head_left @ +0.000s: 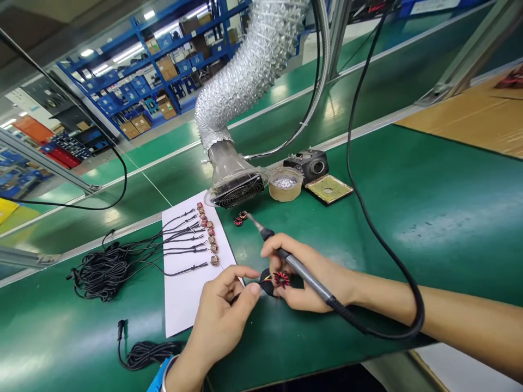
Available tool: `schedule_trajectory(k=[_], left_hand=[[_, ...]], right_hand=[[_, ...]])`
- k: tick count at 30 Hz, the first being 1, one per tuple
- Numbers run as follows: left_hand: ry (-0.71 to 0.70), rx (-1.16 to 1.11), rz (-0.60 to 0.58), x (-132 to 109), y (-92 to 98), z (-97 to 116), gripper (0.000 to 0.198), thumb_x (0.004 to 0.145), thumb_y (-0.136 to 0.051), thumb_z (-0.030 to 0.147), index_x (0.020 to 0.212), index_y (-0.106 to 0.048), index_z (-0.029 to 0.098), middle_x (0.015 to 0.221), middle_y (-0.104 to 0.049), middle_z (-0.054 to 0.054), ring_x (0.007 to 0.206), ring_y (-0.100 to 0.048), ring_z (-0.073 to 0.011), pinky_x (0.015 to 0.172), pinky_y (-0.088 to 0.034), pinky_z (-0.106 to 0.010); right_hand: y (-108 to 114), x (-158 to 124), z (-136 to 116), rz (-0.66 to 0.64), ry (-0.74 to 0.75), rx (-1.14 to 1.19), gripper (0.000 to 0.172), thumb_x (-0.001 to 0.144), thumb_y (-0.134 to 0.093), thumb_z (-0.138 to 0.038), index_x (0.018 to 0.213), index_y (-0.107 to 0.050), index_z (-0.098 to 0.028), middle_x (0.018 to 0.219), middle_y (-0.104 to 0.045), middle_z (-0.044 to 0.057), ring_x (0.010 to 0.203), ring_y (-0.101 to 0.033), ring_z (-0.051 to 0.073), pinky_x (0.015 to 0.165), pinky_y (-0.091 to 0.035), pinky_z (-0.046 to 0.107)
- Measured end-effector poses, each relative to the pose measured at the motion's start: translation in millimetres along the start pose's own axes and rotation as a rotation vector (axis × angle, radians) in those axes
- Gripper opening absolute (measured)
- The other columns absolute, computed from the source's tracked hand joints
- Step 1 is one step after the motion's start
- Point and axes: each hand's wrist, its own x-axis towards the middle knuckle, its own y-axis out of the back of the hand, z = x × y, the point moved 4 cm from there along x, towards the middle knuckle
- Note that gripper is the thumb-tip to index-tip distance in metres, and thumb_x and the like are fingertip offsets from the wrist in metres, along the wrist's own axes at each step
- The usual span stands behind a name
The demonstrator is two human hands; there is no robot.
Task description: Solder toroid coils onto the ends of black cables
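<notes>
Left-hand fingers (pixel 250 289) pinch a black cable end (pixel 266 283); right-hand fingers (pixel 274 245) clamp a soldering iron (pixel 307 275).

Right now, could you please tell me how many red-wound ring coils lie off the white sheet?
3: two coils together on the green mat by the white sheet, one between the left hand and right hand. Others may be hidden.
</notes>
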Motion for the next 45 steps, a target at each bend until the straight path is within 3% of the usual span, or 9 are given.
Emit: schedule_trajectory(k=[3,8,11,16,23,30,45], left_hand=[[-0.035,0.0,0.076,3,13.6,0,0.028,0.087,-0.059,0.042,0.093,-0.066,0.015,0.06,-0.044,0.004,0.054,-0.035,-0.0084,0.05,-0.027,-0.02],[-0.063,0.096,0.142,4,21.4,0,0.024,0.083,-0.064,0.037,0.09,-0.071,0.015,0.052,-0.039,0.006,0.048,-0.027,-0.0069,0.046,-0.022,-0.02],[-0.113,0.187,0.157,3,18.8,3,0.018,0.082,-0.064,0.03,0.09,-0.074,0.018,0.057,-0.048,0.004,0.047,-0.029,-0.0064,0.046,-0.023,-0.02],[-0.222,0.331,0.146,1,13.3,6,0.014,0.084,-0.063,0.025,0.092,-0.074,0.024,0.068,-0.063,0.002,0.054,-0.044,-0.0086,0.052,-0.033,-0.02],[-0.354,0.469,0.184,-2,8.3,8,0.013,0.084,-0.062,0.022,0.092,-0.073,0.021,0.063,-0.059,0.002,0.053,-0.047,-0.0091,0.052,-0.035,-0.02],[-0.358,0.466,0.239,-1,9.2,8,0.011,0.084,-0.063,0.022,0.089,-0.073,0.02,0.061,-0.057,0.002,0.05,-0.045,-0.0083,0.049,-0.034,-0.02],[-0.462,0.514,0.255,-3,2.8,10,0.01,0.083,-0.063,0.018,0.088,-0.072,0.017,0.056,-0.046,0.005,0.047,-0.041,-0.0073,0.047,-0.032,-0.019]], right_hand=[[-9,15,-9,-0.084,0.001,0.188,0.041,0.073,-0.062,-0.012,0.109,-0.044,-0.022,0.094,-0.052,0.001,0.07,-0.054,0.009,0.06,-0.047,0.021],[-8,29,-13,0.038,0.054,0.229,0.013,0.088,-0.054,-0.017,0.099,-0.047,-0.021,0.077,-0.05,-0.004,0.061,-0.045,0.006,0.054,-0.04,0.018],[-9,25,-8,0.025,0.039,0.166,0.015,0.091,-0.053,-0.018,0.103,-0.046,-0.023,0.08,-0.05,-0.004,0.062,-0.046,0.006,0.056,-0.041,0.018],[-12,14,0,-0.084,-0.034,0.14,0.021,0.096,-0.05,-0.024,0.115,-0.041,-0.027,0.085,-0.05,-0.003,0.063,-0.049,0.008,0.058,-0.045,0.021],[-12,8,1,-0.094,-0.071,0.005,0.025,0.096,-0.05,-0.024,0.119,-0.043,-0.029,0.084,-0.054,-0.003,0.066,-0.053,0.009,0.063,-0.048,0.022],[-10,3,-1,-0.091,-0.166,0.044,0.035,0.085,-0.05,-0.007,0.114,-0.045,-0.027,0.086,-0.054,-0.003,0.066,-0.053,0.008,0.061,-0.046,0.02],[-10,6,-1,0.028,-0.218,0.028,0.033,0.082,-0.059,-0.019,0.113,-0.049,-0.024,0.083,-0.061,-0.002,0.063,-0.053,0.008,0.06,-0.046,0.021]])
